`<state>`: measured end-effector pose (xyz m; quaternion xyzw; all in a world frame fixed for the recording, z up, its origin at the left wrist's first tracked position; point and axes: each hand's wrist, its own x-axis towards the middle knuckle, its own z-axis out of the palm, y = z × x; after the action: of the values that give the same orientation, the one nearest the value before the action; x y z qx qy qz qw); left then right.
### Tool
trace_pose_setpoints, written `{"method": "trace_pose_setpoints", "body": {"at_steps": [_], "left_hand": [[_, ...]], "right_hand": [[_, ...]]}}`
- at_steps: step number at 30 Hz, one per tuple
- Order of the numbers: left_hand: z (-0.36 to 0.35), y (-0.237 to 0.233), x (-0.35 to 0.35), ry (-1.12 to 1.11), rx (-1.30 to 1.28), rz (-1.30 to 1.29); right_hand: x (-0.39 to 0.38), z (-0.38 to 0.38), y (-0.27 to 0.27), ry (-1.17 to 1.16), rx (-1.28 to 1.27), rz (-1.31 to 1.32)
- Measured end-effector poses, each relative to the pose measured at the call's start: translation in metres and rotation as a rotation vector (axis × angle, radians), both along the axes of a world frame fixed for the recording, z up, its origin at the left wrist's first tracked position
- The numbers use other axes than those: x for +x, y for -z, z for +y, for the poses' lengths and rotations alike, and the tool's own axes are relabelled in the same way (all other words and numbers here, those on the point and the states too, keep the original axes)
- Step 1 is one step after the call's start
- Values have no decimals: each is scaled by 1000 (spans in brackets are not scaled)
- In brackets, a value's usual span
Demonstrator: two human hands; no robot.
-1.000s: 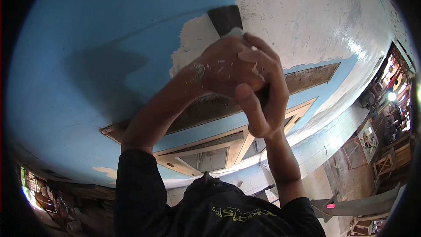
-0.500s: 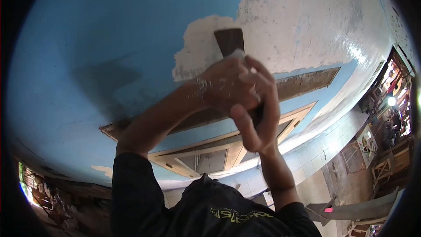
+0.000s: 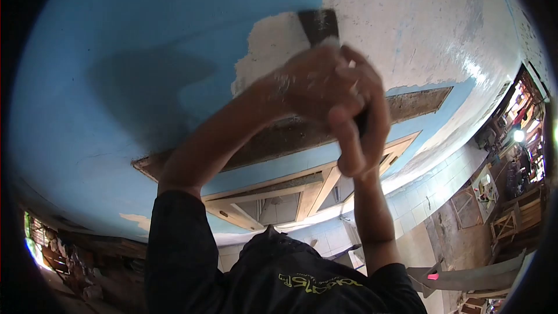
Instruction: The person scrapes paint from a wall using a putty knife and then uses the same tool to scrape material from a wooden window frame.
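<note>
Both my hands are raised to the wall, closed around one scraper (image 3: 321,25). Its dark, wide blade points up and lies against the bare patch beside the edge of the blue paint (image 3: 174,6). My left hand (image 3: 317,78) is wrapped around the handle just below the blade, with pale flakes on its skin. Lower down, my right hand (image 3: 372,110) holds the handle's dark end, its fingers overlapping the left hand. Most of the handle is hidden by the fingers. Off-white scraped wall (image 3: 401,35) spreads to the right of the blade.
A dark wooden beam (image 3: 279,142) runs across the wall below my hands. Under it are light wooden window frames (image 3: 314,195). Wooden furniture (image 3: 511,221) stands at the lower right, near a grey plank (image 3: 482,276) with a pink spot.
Both hands and the scraper have moved up and slightly right along the wall. The shadow on the blue paint has shifted up too. The grip looks the same.
</note>
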<state>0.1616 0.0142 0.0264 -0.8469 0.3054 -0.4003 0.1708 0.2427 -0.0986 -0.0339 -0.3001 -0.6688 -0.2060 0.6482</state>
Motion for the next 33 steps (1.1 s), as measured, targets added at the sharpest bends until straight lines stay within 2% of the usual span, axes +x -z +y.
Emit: {"method": "trace_pose_setpoints", "body": {"at_steps": [2, 3, 4, 7, 9, 11, 14, 17, 20, 23, 26, 29, 30, 33], "left_hand": [[-11, -10, -2, -8, -7, 17], [-13, -12, -4, -14, -6, 19], [-14, -6, -5, -133, 40, 22], [-5, 22, -9, -58, -83, 9], [-1, 16, -12, -109, 39, -54], [1, 0, -11, -10, -13, -21], [-8, -5, -16, -86, -73, 1], [6, 24, -16, -166, -124, 10], [4, -2, -21, -138, 78, -16], [-1, -13, -19, -115, -44, -13], [2, 8, -21, -95, -81, -21], [-9, 16, -34, -236, -9, 39], [0, 12, -31, -179, -88, 46], [-5, -15, -33, -195, -5, 26]], "right_hand": [[-5, -9, -12, -140, -61, 120], [-7, -11, -8, -135, -76, 124], [-9, -12, -5, -130, -90, 128], [-14, -11, 12, -16, -73, 34], [-19, -7, 6, -24, -33, 20], [-16, -8, -13, -72, -32, 29], [-19, -5, -14, -87, -26, 40], [-23, -4, 4, 13, -30, 12], [-24, 0, -7, -34, -25, 11], [-20, -2, -22, -79, -61, 22], [-19, -2, -5, -74, -88, 24], [-30, -6, 7, -43, -100, 37], [-29, -6, 0, -66, -86, 36], [-24, -2, -25, -150, -62, 27]]}}
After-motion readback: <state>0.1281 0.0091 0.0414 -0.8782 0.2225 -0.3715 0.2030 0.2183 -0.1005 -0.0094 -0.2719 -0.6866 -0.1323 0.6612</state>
